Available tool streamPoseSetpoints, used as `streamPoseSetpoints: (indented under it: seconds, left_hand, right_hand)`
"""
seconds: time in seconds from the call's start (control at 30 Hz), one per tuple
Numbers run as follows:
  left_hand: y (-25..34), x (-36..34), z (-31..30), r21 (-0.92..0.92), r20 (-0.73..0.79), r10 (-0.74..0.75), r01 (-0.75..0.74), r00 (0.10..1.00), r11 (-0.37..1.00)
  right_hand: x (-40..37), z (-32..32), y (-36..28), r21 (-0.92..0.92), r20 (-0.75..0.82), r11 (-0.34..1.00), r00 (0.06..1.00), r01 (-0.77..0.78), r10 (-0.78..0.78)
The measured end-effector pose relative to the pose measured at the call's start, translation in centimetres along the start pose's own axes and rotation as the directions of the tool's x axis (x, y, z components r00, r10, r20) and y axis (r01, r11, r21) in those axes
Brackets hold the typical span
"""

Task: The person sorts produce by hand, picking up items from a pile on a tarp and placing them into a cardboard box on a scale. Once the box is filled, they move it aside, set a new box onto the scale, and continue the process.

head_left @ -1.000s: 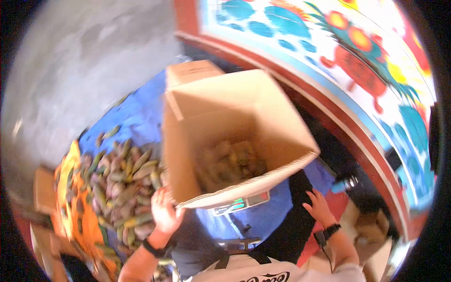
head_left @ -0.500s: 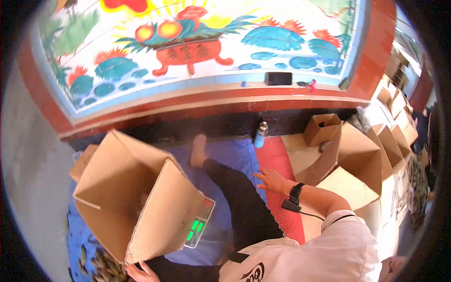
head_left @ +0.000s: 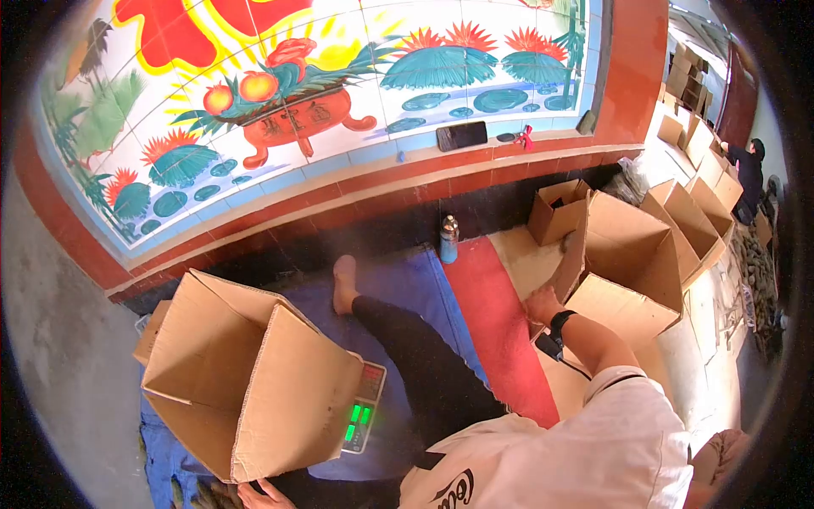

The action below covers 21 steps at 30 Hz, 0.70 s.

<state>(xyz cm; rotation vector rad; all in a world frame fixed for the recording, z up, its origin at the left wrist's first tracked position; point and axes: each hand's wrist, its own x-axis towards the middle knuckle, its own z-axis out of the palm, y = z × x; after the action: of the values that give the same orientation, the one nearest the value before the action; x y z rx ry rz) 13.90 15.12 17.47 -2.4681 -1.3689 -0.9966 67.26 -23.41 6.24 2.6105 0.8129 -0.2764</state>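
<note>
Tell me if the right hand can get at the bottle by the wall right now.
Probably yes: the right hand touches a box, and only bare red mat lies between it and the upright bottle.

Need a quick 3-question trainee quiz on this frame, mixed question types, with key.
1. True or false: the scale under the big box shows green digits.
2. Multiple choice: the right hand is nearest to: A) the bottle by the wall; B) the open empty box; C) the phone on the ledge.
3. Short answer: what colour is the mat under the outstretched leg?

Key: 1 true; 2 B; 3 blue.
</note>
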Motion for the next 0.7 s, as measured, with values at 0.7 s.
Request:
streamPoseSetpoints:
  seconds: [0.7]
  left_hand:
    - [-0.7, -0.2, 1.0, 0.017, 0.011, 0.005, -0.005, 1.000, 1.000]
  right_hand:
    - [-0.2, 4.5, 1.4, -0.283, 0.237, 0.959, 0.971, 0.027, 0.042]
